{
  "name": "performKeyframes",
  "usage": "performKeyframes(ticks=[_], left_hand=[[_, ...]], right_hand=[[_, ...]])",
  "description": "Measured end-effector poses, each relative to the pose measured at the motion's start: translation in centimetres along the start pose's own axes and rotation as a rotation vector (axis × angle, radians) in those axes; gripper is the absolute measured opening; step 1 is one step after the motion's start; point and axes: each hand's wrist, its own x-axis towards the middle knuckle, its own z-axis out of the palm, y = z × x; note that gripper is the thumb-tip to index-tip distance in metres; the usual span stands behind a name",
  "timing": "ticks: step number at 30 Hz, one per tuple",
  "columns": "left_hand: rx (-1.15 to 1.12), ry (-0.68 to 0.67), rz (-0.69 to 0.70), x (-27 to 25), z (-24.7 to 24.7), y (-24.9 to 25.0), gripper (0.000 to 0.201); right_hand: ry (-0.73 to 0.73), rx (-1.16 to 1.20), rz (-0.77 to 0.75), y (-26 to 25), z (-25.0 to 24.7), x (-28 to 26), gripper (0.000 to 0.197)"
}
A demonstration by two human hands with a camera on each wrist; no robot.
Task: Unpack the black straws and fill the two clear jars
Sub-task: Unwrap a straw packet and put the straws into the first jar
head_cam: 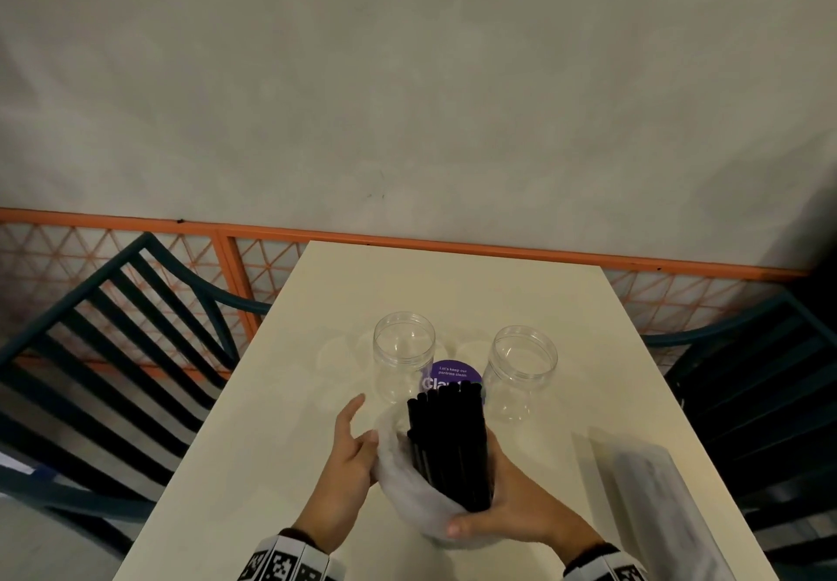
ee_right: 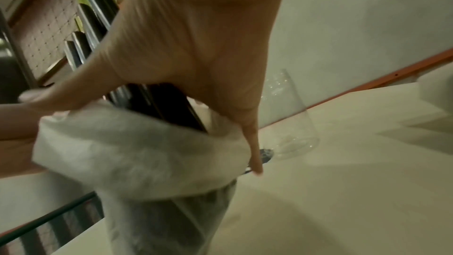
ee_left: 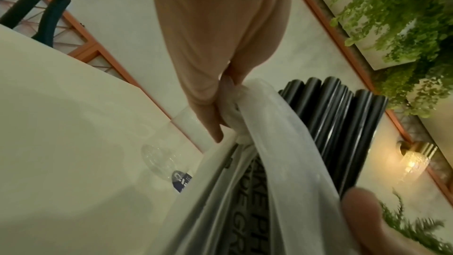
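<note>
A bundle of black straws (head_cam: 448,440) stands half out of a translucent white plastic wrapper (head_cam: 407,485) above the near middle of the table. My right hand (head_cam: 502,503) grips the bundle and wrapper from below and the right. My left hand (head_cam: 351,453) pinches the wrapper's bunched edge (ee_left: 235,115) on the left, its other fingers stretched out. The straw ends (ee_left: 335,108) poke out past the wrapper. Two clear jars stand open and empty behind: the left jar (head_cam: 403,356) and the right jar (head_cam: 523,372). The right jar (ee_right: 291,123) shows beyond my right fingers.
A purple round sticker (head_cam: 453,376) lies on the cream table (head_cam: 281,422) between the jars. Another long clear packet (head_cam: 652,494) lies at the table's right. Dark slatted chairs (head_cam: 104,354) stand on both sides. An orange rail (head_cam: 136,222) runs along the wall.
</note>
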Motion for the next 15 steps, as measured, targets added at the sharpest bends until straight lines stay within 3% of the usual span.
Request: performKeyframes(ticks=[2,5,6,9,11,13,15], left_hand=[[0.032,-0.022,0.03,-0.4,-0.1,0.2,0.036],[-0.003,-0.026,0.06,-0.6,-0.4,0.2,0.032],[-0.033,-0.027,0.067,-0.6,-0.5,0.2,0.033],[-0.139,-0.054,0.083,-0.6,-0.9,0.5,0.034],[-0.164,-0.115,0.124,-1.0,-1.4,0.8,0.039],[-0.087,-0.168,0.165,-1.3,-1.7,0.8,0.056],[0.006,-0.144,0.188,-1.4,-1.6,0.7,0.057]], right_hand=[[-0.084,-0.065,0.058,-0.1,-0.6,-0.3,0.104],[-0.083,-0.181,0.172,0.5,-1.6,-0.4,0.106],[-0.054,-0.197,0.202,0.8,-2.0,-0.5,0.104],[0.032,-0.137,0.196,1.4,-2.7,-1.1,0.069],[0.081,-0.028,0.172,1.6,-2.8,-1.4,0.063],[0.156,0.037,0.145,2.0,-2.6,-1.2,0.056],[0.268,0.057,0.146,2.3,-2.4,-0.9,0.043]])
